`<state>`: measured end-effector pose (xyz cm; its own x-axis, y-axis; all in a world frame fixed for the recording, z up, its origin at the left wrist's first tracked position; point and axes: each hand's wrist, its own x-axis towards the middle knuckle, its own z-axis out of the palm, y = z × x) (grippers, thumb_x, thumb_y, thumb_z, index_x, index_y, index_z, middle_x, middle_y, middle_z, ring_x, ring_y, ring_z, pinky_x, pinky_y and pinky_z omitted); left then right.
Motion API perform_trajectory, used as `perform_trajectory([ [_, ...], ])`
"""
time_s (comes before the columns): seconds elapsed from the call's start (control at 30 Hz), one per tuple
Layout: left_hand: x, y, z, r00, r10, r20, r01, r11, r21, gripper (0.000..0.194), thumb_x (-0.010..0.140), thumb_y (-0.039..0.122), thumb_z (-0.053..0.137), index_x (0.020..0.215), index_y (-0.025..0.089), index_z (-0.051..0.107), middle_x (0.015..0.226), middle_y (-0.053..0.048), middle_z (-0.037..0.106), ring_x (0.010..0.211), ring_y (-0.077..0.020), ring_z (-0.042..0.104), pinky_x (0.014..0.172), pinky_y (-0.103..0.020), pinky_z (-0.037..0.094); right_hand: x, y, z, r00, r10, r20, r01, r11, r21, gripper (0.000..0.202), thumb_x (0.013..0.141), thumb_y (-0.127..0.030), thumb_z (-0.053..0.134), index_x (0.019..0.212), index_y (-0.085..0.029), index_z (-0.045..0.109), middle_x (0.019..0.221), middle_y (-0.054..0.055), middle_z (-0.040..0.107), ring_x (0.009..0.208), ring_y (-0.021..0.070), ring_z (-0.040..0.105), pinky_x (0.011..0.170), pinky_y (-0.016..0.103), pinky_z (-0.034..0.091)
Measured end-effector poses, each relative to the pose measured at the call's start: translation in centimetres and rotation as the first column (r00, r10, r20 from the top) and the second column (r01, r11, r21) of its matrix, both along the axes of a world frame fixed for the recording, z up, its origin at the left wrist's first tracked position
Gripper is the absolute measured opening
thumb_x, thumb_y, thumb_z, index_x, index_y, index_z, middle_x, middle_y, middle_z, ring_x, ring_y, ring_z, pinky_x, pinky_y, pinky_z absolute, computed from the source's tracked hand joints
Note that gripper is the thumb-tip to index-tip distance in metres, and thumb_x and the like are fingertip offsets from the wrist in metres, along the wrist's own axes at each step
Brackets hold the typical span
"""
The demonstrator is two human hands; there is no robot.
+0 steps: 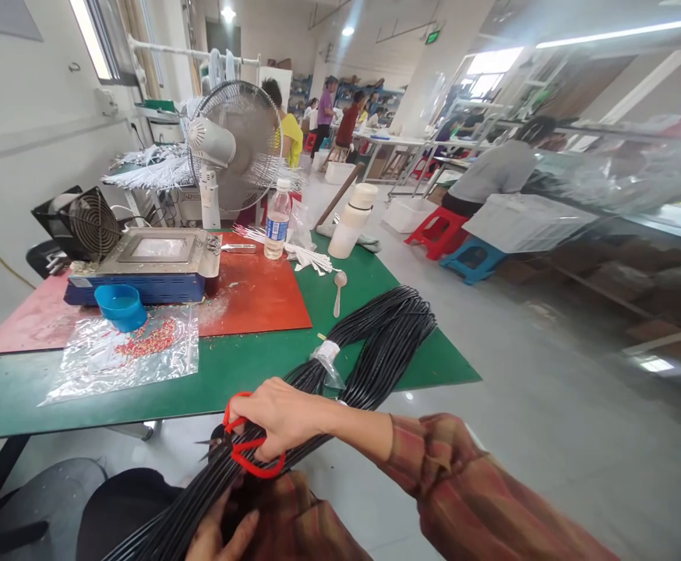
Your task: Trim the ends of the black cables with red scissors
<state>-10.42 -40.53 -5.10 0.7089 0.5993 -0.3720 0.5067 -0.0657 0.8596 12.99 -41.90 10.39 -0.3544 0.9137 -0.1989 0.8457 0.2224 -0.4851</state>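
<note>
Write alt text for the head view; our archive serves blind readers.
The right hand grips red-handled scissors against a bundle of black cords trailing off a green table; the left hand touches the cords below.

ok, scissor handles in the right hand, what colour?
Red. The scissors sit in the right hand against the black cable bundle; head view.

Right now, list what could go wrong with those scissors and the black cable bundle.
1. The right hand works the red-handled scissors right against the black cable bundle; the blades could nick neighbouring strands.
2. The left hand grips the bundle just below the blades, so a slip might cut it.
3. Part of the bundle overhangs the green table and may slide off.
</note>
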Motion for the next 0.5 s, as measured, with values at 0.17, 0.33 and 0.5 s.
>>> perform_trajectory([
  [0.17,2.7,-0.5,-0.3,0.997,-0.047,-0.053,0.063,0.933,0.355,0.050,0.076,0.049,0.051,0.114,0.019,0.059,0.114,-0.015,0.065,0.111,-0.0326,0.057,0.099,-0.055,0.042,0.2,1.1,-0.4,1.000,0.022,-0.019,-0.022,1.000,-0.012,0.049,0.065,-0.042,0.067,0.108,-0.022,0.052,0.084,-0.004,0.067,0.064,0.0131,0.056,0.054,0.021,0.028],
  [0.33,5.1,-0.4,1.2,0.975,-0.200,-0.101,0.222,0.921,0.320,0.055,0.083,0.048,0.036,0.121,0.011,0.051,0.128,-0.019,0.055,0.123,-0.0277,0.047,0.106,-0.048,0.037,0.1,1.3,-0.6,1.000,0.018,-0.017,-0.018,1.000,-0.018,0.047,0.063,-0.039,0.068,0.104,-0.022,0.052,0.084,-0.005,0.067,0.064,0.0131,0.056,0.054,0.021,0.029],
  [0.5,7.9,-0.3,2.6,0.924,-0.343,-0.172,0.379,0.885,0.272,0.055,0.082,0.046,0.038,0.120,0.009,0.051,0.123,-0.021,0.058,0.117,-0.0311,0.052,0.107,-0.051,0.032,-0.1,1.4,-0.9,1.000,0.024,-0.017,-0.025,0.999,-0.037,0.045,0.064,-0.038,0.066,0.104,-0.022,0.052,0.089,-0.005,0.066,0.062,0.0118,0.053,0.054,0.021,0.029],
])
